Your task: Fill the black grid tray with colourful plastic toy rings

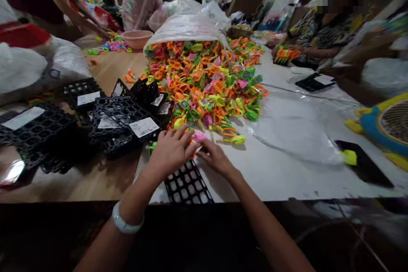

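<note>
Left hand (170,149) and right hand (218,159) are working at black plastic grid tray's (188,183) far end, grip unclear; likely handling light, stiff: take near rim.

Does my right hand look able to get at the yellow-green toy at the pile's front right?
Probably yes: the yellow-green toy lies just beyond the right hand, on the white tabletop, with nothing seen standing between them, though it is busy beside the black tray.
</note>
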Tool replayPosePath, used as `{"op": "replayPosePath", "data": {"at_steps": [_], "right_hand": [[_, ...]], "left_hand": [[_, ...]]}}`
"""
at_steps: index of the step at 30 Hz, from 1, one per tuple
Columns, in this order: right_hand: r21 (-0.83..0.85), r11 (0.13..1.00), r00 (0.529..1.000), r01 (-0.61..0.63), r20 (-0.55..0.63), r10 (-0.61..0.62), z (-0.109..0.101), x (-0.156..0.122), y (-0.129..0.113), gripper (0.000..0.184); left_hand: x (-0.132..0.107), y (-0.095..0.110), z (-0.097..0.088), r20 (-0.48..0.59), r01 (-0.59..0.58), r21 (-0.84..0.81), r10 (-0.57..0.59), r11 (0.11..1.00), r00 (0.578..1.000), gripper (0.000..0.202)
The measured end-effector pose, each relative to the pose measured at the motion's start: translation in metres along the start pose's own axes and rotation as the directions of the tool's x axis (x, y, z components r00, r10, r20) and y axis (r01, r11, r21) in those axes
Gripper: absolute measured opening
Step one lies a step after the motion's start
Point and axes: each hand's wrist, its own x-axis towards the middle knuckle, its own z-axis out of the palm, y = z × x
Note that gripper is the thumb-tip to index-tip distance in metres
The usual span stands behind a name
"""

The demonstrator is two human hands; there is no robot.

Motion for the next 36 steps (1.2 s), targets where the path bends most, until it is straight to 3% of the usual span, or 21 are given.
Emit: {"op": "replayPosePath", "data": {"at_steps": [4, 7, 10, 12, 14, 16, 20, 22, 25, 28, 33, 36], "right_hand": [[-0.344, 0.880, 0.929, -0.328, -0.285, 0.235, -0.021, 0.035, 0.011, 0.017], [-0.481, 0.766, 0.903, -0.427, -0.276, 0.330, -0.028, 0.049, 0.019, 0.018], [-0.364, 0.798, 0.868, -0.481, -0.324, 0.375, -0.032, 0.044, 0.024, 0.008], [-0.122, 0.863, 0.831, -0.491, -0.365, 0.421, -0.034, 0.031, 0.022, 0.015], [0.188, 0.882, 0.830, -0.432, -0.299, 0.470, -0.031, 0.011, 0.013, 0.024], [0.429, 0.820, 0.861, -0.379, -0.161, 0.482, -0.022, -0.010, -0.004, 0.033], [0.594, 0.685, 0.883, -0.422, 0.097, 0.460, 0.015, -0.037, -0.046, 0.035], [0.583, 0.676, 0.886, -0.450, 0.201, 0.417, 0.035, -0.040, -0.060, 0.030], [0.483, 0.750, 0.892, -0.452, 0.258, 0.371, 0.057, -0.036, -0.069, 0.021], [0.377, 0.828, 0.909, -0.415, 0.212, 0.359, 0.063, -0.034, -0.069, 0.017], [0.350, 0.831, 0.901, -0.433, 0.184, 0.392, 0.060, -0.035, -0.066, 0.019], [0.225, 0.904, 0.932, -0.362, 0.112, 0.346, 0.064, -0.033, -0.063, 0.018]], "left_hand": [[0.006, 0.007, 0.001, -0.002, 0.038, 0.018, -0.038, 0.999, 0.999, 0.053], [0.016, 0.008, 0.005, -0.010, 0.053, -0.012, -0.053, 0.999, 0.999, 0.052], [0.029, 0.004, 0.005, -0.012, 0.085, -0.070, -0.086, 0.994, 0.996, 0.052], [0.033, 0.000, 0.001, -0.001, 0.098, -0.116, -0.099, 0.988, 0.995, 0.051], [0.030, -0.006, -0.005, 0.029, 0.087, -0.160, -0.083, 0.983, 0.996, 0.052], [0.022, -0.012, -0.010, 0.063, 0.079, -0.188, -0.068, 0.979, 0.996, 0.052], [0.005, -0.022, -0.009, 0.106, 0.060, -0.177, -0.042, 0.982, 0.993, 0.052], [0.001, -0.024, -0.006, 0.097, 0.037, -0.165, -0.021, 0.986, 0.995, 0.052], [0.001, -0.025, -0.003, 0.123, 0.054, -0.192, -0.031, 0.980, 0.992, 0.049], [0.002, -0.025, -0.006, 0.165, 0.068, -0.226, -0.031, 0.972, 0.986, 0.048], [0.000, -0.024, -0.008, 0.162, 0.062, -0.235, -0.024, 0.970, 0.987, 0.051], [0.000, -0.023, -0.009, 0.166, 0.070, -0.248, -0.029, 0.966, 0.986, 0.052]]}}
